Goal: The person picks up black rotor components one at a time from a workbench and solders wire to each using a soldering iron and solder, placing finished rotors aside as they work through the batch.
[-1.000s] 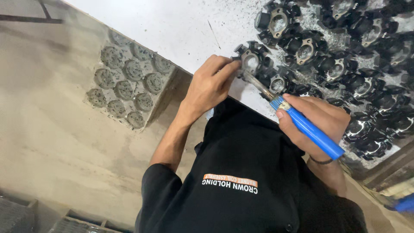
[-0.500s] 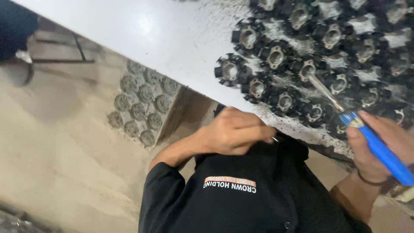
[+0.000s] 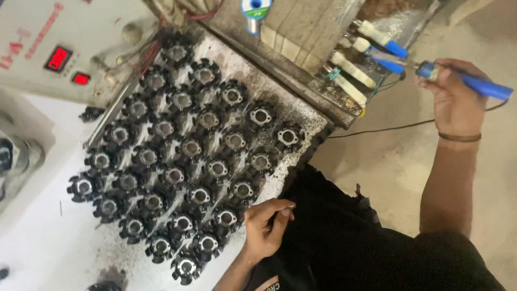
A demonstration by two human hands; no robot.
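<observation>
My right hand (image 3: 455, 94) is raised off to the right over the floor, gripping a blue-handled soldering iron (image 3: 474, 82). Its tip points left toward a rack of other irons (image 3: 366, 54). My left hand (image 3: 266, 223) rests at the near edge of the white table (image 3: 43, 242) with its fingers curled together. A small glint shows at the fingertips, and I cannot make out whether anything thin is pinched there. Just left of that hand, several black finned round parts (image 3: 188, 161) with metal centres lie in rows on sooty table surface.
A pale control box with red lit displays (image 3: 59, 56) stands at the back left. A solder spool (image 3: 256, 8) sits at the top. A thin cable (image 3: 377, 129) runs across the concrete floor (image 3: 388, 172) on the right. My dark shirt (image 3: 344, 242) fills the bottom.
My right hand has carried the iron off the parts and out to the right by the rack. My left hand has come up to the table edge. The view has swung round.
</observation>
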